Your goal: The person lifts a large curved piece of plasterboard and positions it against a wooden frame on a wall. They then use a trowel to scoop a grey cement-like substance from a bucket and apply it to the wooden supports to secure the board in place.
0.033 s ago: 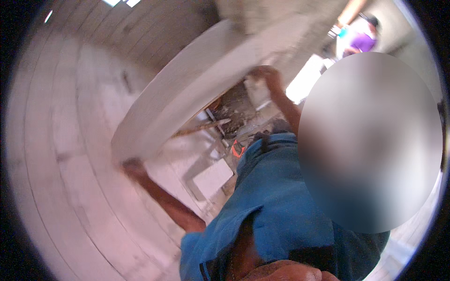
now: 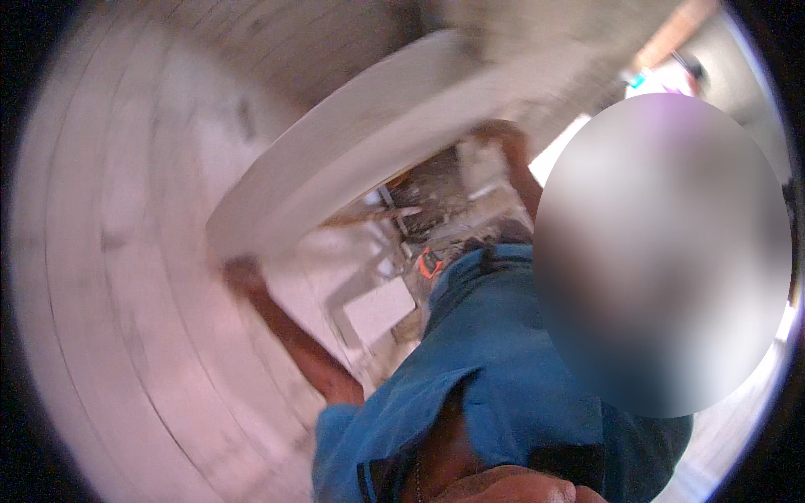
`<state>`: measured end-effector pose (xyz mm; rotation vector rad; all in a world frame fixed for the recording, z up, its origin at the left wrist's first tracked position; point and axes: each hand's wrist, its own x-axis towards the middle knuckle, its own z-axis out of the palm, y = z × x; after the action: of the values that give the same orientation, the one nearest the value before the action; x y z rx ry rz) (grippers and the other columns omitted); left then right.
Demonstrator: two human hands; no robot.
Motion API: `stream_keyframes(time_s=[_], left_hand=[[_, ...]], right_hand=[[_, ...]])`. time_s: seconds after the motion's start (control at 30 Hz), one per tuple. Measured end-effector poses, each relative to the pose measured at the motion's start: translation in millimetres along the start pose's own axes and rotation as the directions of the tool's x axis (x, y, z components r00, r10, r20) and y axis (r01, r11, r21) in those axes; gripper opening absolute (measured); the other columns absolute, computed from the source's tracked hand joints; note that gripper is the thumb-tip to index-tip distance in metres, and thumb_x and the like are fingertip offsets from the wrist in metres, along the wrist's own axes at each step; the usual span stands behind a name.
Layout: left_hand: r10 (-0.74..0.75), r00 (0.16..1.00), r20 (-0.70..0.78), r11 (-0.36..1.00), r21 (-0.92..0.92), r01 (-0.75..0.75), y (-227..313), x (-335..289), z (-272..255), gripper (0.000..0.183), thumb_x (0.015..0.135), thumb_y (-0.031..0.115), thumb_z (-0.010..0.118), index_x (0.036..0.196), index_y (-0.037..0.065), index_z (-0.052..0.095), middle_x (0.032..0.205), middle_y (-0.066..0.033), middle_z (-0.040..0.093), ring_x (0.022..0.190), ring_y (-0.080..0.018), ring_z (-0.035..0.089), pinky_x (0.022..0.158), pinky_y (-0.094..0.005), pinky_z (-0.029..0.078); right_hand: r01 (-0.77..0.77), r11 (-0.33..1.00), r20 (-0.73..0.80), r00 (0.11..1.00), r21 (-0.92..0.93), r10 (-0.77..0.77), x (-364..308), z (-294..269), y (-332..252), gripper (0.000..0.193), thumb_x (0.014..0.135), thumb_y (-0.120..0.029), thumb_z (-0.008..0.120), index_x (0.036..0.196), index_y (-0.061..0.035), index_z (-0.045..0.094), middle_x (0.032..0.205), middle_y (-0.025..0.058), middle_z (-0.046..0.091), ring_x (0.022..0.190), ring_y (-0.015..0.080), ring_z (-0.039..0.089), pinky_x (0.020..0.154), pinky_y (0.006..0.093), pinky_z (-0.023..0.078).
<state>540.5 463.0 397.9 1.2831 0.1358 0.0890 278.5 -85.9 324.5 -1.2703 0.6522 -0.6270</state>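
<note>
A long, wide pale board slants across the upper middle, in front of my body. My left hand is closed at its lower left end, the fingers smeared by motion. Farther up and to the right, my right hand bends over the board's near edge and grips it. The fingertips on the board's far side are hidden. Both arms are stretched out from my blue shirt, with the board between them.
Pale plank-like surfaces fill the left. Below the board are a white block, a wooden stick and an orange-and-black object. Another person's arm shows at upper right; a blurred disc covers the right side.
The board and both my hands appear slightly farther right, mostly together with the whole view. The other person has slipped partly behind the blurred disc. My grip looks the same.
</note>
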Motion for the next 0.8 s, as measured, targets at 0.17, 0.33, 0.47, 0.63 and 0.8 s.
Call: stream_keyframes(time_s=[0.17, 0.33, 0.47, 0.63, 0.8], left_hand=[[0.031, 0.998, 0.061, 0.974, 0.222, -0.044, 7, 1, 14, 0.094, 0.087, 0.079, 0.039, 0.153, 0.014, 0.025, 0.147, -0.0141, 0.037, 0.126, -0.0332, 0.042, 0.103, -0.0517, 0.040], [-0.114, 0.977, 0.178, 0.993, 0.032, 0.110, 31, -38, 59, 0.098, 0.087, 0.082, 0.035, 0.155, 0.013, 0.023, 0.153, -0.0129, 0.034, 0.133, -0.0340, 0.039, 0.105, -0.0505, 0.039], [-0.114, 0.989, 0.088, 0.992, -0.046, 0.119, 25, -41, 67, 0.104, 0.082, 0.086, 0.041, 0.154, 0.013, 0.023, 0.155, -0.0134, 0.028, 0.142, -0.0343, 0.026, 0.113, -0.0555, 0.024], [-0.026, 1.000, 0.003, 0.997, -0.076, 0.026, 12, -41, 68, 0.106, 0.082, 0.085, 0.041, 0.154, 0.011, 0.022, 0.154, -0.0136, 0.028, 0.141, -0.0311, 0.028, 0.115, -0.0494, 0.024], [0.106, 0.990, -0.090, 0.987, -0.114, -0.116, -9, -37, 68, 0.102, 0.087, 0.080, 0.041, 0.154, 0.005, 0.021, 0.155, -0.0151, 0.029, 0.142, -0.0290, 0.029, 0.117, -0.0426, 0.021]], right_hand=[[0.102, 0.989, 0.125, 0.988, -0.104, -0.088, -6, -39, 35, 0.038, 0.095, -0.034, 0.055, 0.121, -0.0091, 0.065, 0.125, 0.0086, 0.065, 0.120, 0.0220, 0.057, 0.101, 0.0406, 0.044], [-0.015, 0.979, 0.024, 1.000, -0.205, 0.021, -15, -31, 21, 0.047, 0.094, -0.038, 0.058, 0.131, -0.0087, 0.058, 0.133, 0.0084, 0.057, 0.122, 0.0200, 0.055, 0.102, 0.0364, 0.041], [0.064, 0.960, -0.009, 0.998, -0.273, -0.069, -15, -25, 11, 0.045, 0.096, -0.035, 0.059, 0.132, -0.0079, 0.056, 0.134, 0.0106, 0.057, 0.121, 0.0242, 0.052, 0.105, 0.0448, 0.037], [0.330, 0.606, -0.078, 0.834, -0.724, -0.547, -61, 31, -61, 0.043, 0.094, -0.033, 0.066, 0.127, -0.0061, 0.061, 0.132, 0.0117, 0.056, 0.120, 0.0281, 0.052, 0.100, 0.0449, 0.041], [0.888, -0.032, 0.757, 0.373, -0.460, -0.537, -60, 176, -197, 0.086, 0.072, -0.043, 0.084, 0.144, -0.0160, 0.046, 0.144, 0.0181, 0.046, 0.135, 0.0393, 0.039, 0.113, 0.0520, 0.028]])
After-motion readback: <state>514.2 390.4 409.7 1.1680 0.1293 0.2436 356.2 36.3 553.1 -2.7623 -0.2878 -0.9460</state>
